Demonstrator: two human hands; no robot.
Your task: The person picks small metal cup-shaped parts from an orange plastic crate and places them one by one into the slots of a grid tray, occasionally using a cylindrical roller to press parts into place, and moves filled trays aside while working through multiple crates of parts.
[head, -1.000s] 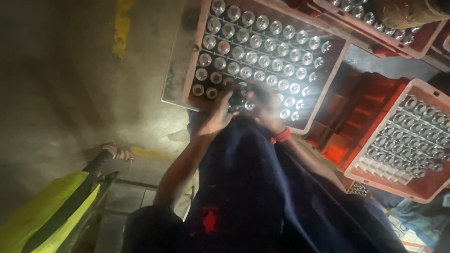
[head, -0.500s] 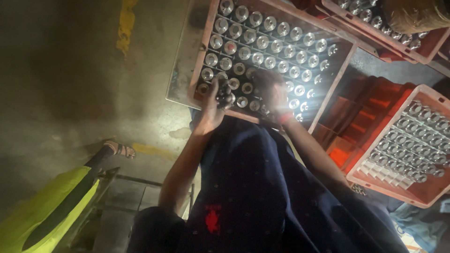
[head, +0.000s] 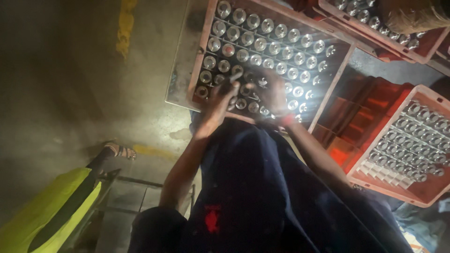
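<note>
A red plastic crate (head: 204, 50) holds a grid of several shiny metal cylinders (head: 274, 47). Both hands are over its near rows. My left hand (head: 216, 102) is at the near left corner, its fingers pinched around a small shiny metal part (head: 234, 78) lifted just above the rows. My right hand (head: 274, 96), with a red band on the wrist, rests beside it with the fingers down among the cylinders. Blur hides whether the right hand grips anything. Dark blue cloth (head: 262, 187) covers my lap below the hands.
A second crate of metal cylinders (head: 424, 194) lies at the right, an empty orange crate (head: 370, 107) sits between the two, and a third crate (head: 375, 42) is at the top right. On the concrete floor at the left are another person's sandalled foot (head: 119, 150) and yellow-green clothing (head: 42, 211).
Both hands have shifted within the crate's near rows. The left hand now holds a small part raised, and the right hand has spread apart from it.
</note>
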